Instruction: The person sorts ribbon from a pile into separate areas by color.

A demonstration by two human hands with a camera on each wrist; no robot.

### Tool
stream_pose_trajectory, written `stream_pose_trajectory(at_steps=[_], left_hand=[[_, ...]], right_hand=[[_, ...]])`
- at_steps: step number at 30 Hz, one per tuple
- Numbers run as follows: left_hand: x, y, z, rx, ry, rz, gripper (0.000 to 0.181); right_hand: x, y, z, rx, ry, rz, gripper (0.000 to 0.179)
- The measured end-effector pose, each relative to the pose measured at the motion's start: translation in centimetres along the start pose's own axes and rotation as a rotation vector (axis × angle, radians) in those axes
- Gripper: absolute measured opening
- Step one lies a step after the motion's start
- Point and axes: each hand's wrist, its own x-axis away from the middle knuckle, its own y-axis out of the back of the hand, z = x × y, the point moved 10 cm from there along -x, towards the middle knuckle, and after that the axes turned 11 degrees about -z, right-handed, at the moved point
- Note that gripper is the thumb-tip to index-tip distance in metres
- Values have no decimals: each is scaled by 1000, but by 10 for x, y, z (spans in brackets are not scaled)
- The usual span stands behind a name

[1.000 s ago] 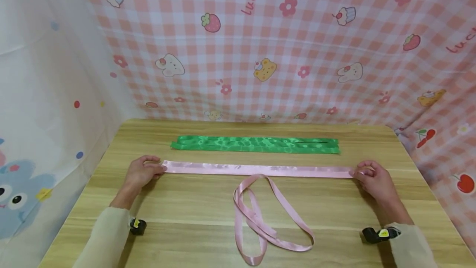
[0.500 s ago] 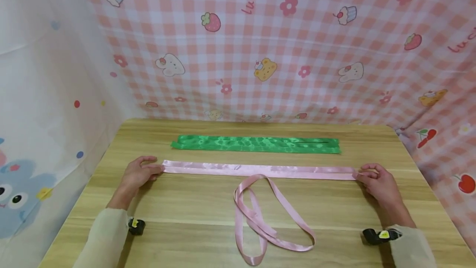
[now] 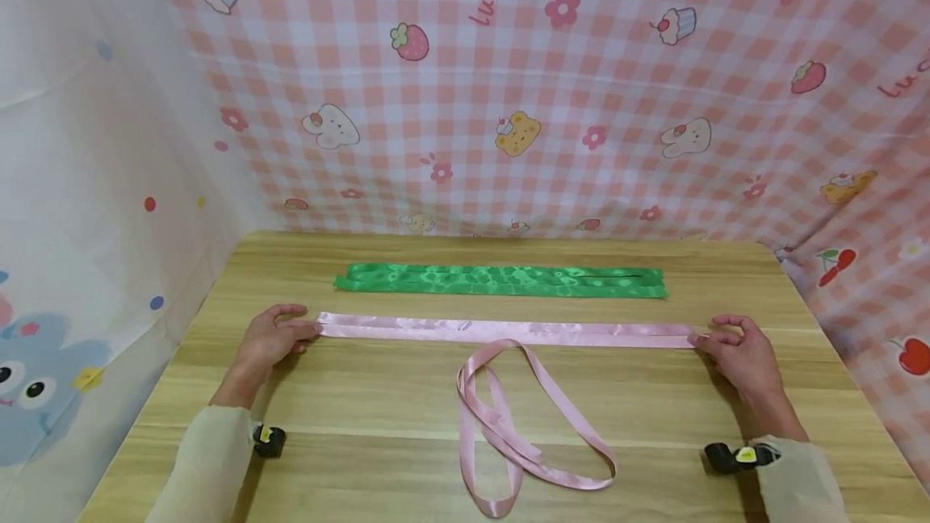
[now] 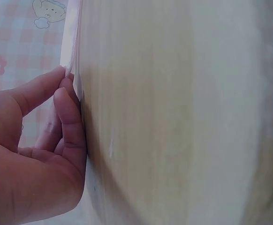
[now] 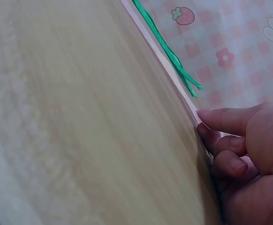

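Note:
A pink satin ribbon (image 3: pixel 465 332) stretches straight across the table, its two long strips lying side by side and partly overlapping. At its left end my left hand (image 3: pixel 272 337) pinches the ribbon between thumb and forefinger; the left wrist view shows the pinched pink ribbon end (image 4: pixel 70 58) close over the tabletop. The right end is pinched in the fingertips of my right hand (image 3: pixel 744 353), low beside the table surface in the right wrist view. A loose pink ribbon length (image 3: pixel 574 410) lies in loops in front of the stretched part.
Behind the pink ribbon lie green satin ribbon strips (image 3: pixel 501 280), side by side and parallel to it. The wooden table (image 3: pixel 363 402) ends at the back against a pink checked cloth (image 3: pixel 450 103). A white printed cloth (image 3: pixel 73 144) hangs at the left.
The front strip has come toward me, most at its right end, so a seam between the two strips shows. My right hand has shifted slightly right and nearer; the left barely moved.

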Motion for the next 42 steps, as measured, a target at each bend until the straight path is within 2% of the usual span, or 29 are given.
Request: stream_pose_trajectory(at_steps=[5, 10, 16, 20, 23, 25, 28, 32, 36, 39, 42], left_hand=[[0, -1, 0, 16, 5, 10, 63], [1, -2, -1, 58, 6, 33, 66], [2, -1, -4, 66, -16, 35, 68], [9, 3, -13, 16, -84, -17, 65], [21, 2, -30, -40, -174, -53, 59], [31, -3, -45, -53, -233, -48, 54], [47, -22, -66, -23, -312, 14, 48], [68, -59, -87, 46, -362, 134, 42], [87, -104, -101, 94, -369, 256, 38], [99, -135, -109, 92, -382, 313, 35], [108, -163, -115, 67, -409, 359, 36]], right_hand=[[0, 1, -1, 5, -20, -11, 45], [-1, 0, -3, -40, -43, -4, 44], [-2, -1, -4, -74, -71, 11, 42], [1, 2, 4, -42, -44, -37, 44], [10, 3, 20, 17, 11, -69, 47], [18, -3, 37, 33, 78, -58, 50], [33, -21, 67, 35, 222, 16, 42], [59, -56, 102, 14, 381, 144, 31], [84, -95, 124, -8, 441, 290, 27], [102, -123, 134, -12, 473, 394, 23], [117, -147, 140, -5, 497, 465, 21]])
